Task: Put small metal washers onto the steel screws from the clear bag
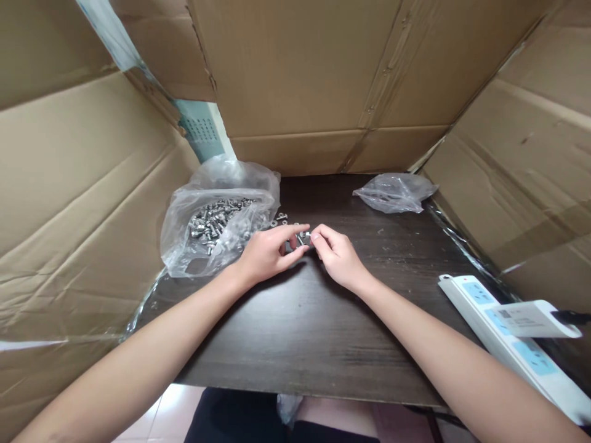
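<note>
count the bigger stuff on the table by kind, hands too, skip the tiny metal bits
Clear plastic bags: 2 (bag of metal parts, bag on the right)
Hands: 2 (left hand, right hand)
Power strip: 1
White adapter: 1
Total: 6

Dark table (277, 332): bags (clear) (394, 192), bolts (281, 216), power strip (533, 358)

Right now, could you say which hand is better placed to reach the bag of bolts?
Probably the left hand: it is beside the bag of bolts; the right hand is farther off.
</note>
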A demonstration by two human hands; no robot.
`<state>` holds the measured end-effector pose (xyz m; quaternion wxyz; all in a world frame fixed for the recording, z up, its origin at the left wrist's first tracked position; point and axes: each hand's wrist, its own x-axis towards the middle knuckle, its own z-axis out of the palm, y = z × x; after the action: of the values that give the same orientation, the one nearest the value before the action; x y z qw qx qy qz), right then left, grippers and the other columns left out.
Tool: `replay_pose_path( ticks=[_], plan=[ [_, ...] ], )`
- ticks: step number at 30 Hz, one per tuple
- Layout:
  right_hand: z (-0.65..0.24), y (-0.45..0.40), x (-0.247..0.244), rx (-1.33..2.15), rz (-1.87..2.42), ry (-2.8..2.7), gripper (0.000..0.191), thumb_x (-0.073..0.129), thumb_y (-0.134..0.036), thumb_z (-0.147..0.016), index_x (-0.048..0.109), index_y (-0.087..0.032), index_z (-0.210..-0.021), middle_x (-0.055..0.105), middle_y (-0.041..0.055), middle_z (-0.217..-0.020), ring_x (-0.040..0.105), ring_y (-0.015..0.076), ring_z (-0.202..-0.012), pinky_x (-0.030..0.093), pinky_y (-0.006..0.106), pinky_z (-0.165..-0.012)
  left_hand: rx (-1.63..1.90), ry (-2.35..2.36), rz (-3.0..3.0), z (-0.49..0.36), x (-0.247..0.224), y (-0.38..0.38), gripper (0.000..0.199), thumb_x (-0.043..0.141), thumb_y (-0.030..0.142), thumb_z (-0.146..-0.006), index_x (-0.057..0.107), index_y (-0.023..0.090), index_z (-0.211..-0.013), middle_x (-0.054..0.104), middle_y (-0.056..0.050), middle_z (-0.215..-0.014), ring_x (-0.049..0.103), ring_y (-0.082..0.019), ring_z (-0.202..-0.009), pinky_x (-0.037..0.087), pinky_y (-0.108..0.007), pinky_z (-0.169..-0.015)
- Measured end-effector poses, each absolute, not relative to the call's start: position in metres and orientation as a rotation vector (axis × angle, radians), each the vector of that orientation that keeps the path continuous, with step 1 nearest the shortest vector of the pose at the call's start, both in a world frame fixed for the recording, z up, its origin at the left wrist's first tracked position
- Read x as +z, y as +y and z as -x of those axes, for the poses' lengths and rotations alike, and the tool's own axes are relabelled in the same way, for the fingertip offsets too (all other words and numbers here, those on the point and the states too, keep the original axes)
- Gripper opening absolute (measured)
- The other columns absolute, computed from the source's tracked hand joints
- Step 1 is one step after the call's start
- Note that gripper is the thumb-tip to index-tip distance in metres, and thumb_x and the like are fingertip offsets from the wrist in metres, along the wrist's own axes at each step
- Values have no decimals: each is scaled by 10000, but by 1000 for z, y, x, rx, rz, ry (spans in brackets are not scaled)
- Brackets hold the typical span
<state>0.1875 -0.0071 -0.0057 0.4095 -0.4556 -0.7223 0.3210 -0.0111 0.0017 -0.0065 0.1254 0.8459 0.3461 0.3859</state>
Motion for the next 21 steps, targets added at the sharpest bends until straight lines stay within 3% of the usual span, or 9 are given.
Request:
replay_pose_path(
  ticks=[1, 3, 5, 8, 10, 15, 18, 19, 21],
  plan=[
    [-187, -7, -6, 791, 1157, -1813, 301, 455, -377, -1003, 515, -203, -766, 502, -15, -648, 454, 145, -611, 353, 278, -615, 1162, 985, -2544, 11, -4, 0, 176, 628, 332, -955, 712, 179, -982, 672, 10, -723, 520, -79, -515, 433, -220, -561],
    [-187, -6, -6, 780, 1179, -1788, 306, 464, -394, -1002, 519, -203, -769, 500, -14, -641, 459, 150, -618, 352, 278, -614, 1264, 946, -2706, 11, 1, -5, 391, 586, 327, -969, 587, 183, -605, 557, 17, -521, 482, -96, -475, 384, -251, -523],
    [-187, -5, -6, 788, 1196, -1769, 311, 465, -408, -1001, 526, -204, -774, 497, -15, -633, 460, 152, -618, 350, 278, -613, 1322, 979, -2781, 11, 4, -7, 445, 566, 318, -972, 538, 190, -546, 515, 18, -469, 472, -105, -458, 370, -269, -516],
    [-187, -5, -7, 763, 1187, -1781, 305, 460, -399, -996, 518, -206, -767, 511, -10, -656, 467, 153, -626, 348, 278, -618, 1265, 1103, -2738, 11, 4, -6, 223, 586, 354, -970, 727, 182, -985, 638, 28, -598, 543, -105, -494, 419, -254, -555],
    [-187, -5, -7, 740, 1179, -1795, 300, 457, -386, -994, 510, -206, -760, 520, -7, -672, 470, 151, -633, 348, 278, -623, 1177, 1166, -2725, 10, 0, -3, 408, 599, 397, -968, 645, 158, -1296, 682, 30, -668, 580, -109, -515, 433, -247, -569],
    [-186, -6, -6, 745, 1193, -1797, 300, 454, -371, -992, 515, -203, -751, 509, -9, -655, 457, 151, -621, 338, 278, -608, 1098, 1169, -2798, 10, -8, 1, 417, 576, 431, -976, 662, 163, -1284, 653, 33, -598, 595, -132, -517, 405, -257, -545],
    [-186, -6, -5, 743, 1174, -1810, 305, 457, -371, -992, 515, -202, -745, 522, -4, -672, 470, 152, -634, 341, 279, -615, 1134, 1171, -2835, 9, -2, -3, 302, 564, 413, -978, 734, 184, -1076, 627, 17, -567, 549, -129, -491, 379, -269, -526],
    [-186, -6, -5, 741, 1172, -1810, 310, 458, -377, -993, 509, -202, -742, 520, -3, -674, 470, 152, -637, 341, 280, -618, 1164, 1127, -2870, 10, 2, -5, 284, 567, 401, -973, 734, 193, -875, 595, 11, -535, 520, -126, -478, 365, -275, -520],
    [-186, -6, -5, 749, 1181, -1798, 322, 453, -395, -1000, 502, -204, -746, 504, -8, -665, 462, 153, -632, 338, 283, -621, 1133, 861, -3019, 11, 11, -10, 475, 581, 380, -947, 532, 197, -512, 481, 6, -454, 437, -120, -452, 333, -296, -513]
  ],
)
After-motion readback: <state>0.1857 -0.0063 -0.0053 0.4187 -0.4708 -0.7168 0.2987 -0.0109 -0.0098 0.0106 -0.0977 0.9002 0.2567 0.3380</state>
